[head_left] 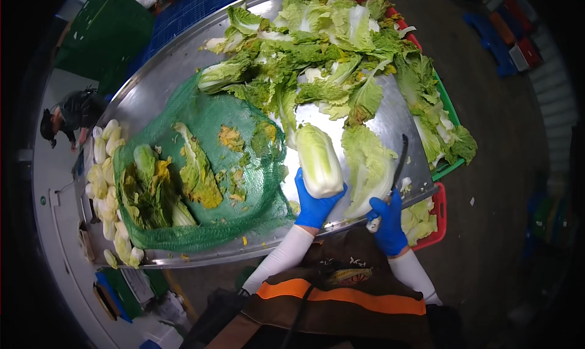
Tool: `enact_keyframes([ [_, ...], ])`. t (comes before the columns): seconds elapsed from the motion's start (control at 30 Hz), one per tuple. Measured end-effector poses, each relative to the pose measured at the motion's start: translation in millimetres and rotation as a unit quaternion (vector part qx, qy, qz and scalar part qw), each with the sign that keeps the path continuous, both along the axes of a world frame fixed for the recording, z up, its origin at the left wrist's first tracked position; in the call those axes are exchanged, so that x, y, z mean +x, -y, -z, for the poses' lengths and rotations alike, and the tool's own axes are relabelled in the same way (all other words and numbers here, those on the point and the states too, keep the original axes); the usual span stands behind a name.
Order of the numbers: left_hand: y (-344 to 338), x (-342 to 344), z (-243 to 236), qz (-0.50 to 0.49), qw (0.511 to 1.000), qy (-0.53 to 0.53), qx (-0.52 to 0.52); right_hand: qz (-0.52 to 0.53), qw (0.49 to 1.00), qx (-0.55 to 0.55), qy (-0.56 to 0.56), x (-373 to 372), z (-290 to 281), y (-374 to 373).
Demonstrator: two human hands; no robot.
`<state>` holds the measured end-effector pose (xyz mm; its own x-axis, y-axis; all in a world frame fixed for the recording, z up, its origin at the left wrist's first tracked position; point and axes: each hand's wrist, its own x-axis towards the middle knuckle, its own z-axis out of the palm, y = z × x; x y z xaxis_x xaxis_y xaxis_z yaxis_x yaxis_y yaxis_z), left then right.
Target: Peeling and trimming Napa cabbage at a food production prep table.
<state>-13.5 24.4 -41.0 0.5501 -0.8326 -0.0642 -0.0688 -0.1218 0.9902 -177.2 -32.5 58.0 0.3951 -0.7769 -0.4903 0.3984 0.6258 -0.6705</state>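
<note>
My left hand point(315, 206), in a blue glove, grips a trimmed pale napa cabbage point(319, 159) upright over the steel table point(155, 74). My right hand point(388, 222), also gloved, is closed on the handle of a long dark-bladed knife point(400, 163), blade pointing away from me. A loose outer leaf point(364, 166) lies between the cabbage and the knife. A green mesh bag point(244, 163) holding yellowed leaves spreads over the table's left part, and a heap of leaves point(329, 29) covers the far side.
Several trimmed cabbages point(106, 187) line the left end. A green crate point(447, 172) and red crate point(437, 224) adjoin the right edge. A bent-over person point(79, 114) is at far left. Blue crates point(493, 41) stand on the floor point(499, 129) at right.
</note>
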Motion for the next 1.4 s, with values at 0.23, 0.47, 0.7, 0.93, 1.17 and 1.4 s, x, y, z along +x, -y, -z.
enact_keyframes([
  [0.23, -7, 26, -10, -0.013, 0.756, -0.646, -0.108, -0.106, 0.873, -0.306, -0.363, 1, 48, 29],
  [0.47, -13, 42, -12, 0.039, 0.800, -0.597, -0.035, -0.191, 0.944, -0.110, -0.244, 34, 28, 29],
  [0.7, -10, 43, -3, 0.110, 0.938, -0.322, 0.060, -0.132, 0.971, -0.082, -0.182, 34, 60, 20],
  [0.93, -12, 44, -16, 0.138, 0.950, -0.270, 0.070, -0.169, 0.954, -0.091, -0.230, 31, 52, 24],
  [1.17, -5, 42, -15, 0.107, 0.977, -0.176, 0.060, -0.200, 0.962, -0.060, -0.175, 33, 43, 32],
  [1.4, 0, 34, -36, -0.021, 0.973, -0.228, 0.015, -0.258, 0.953, -0.010, -0.157, 48, 21, 40],
])
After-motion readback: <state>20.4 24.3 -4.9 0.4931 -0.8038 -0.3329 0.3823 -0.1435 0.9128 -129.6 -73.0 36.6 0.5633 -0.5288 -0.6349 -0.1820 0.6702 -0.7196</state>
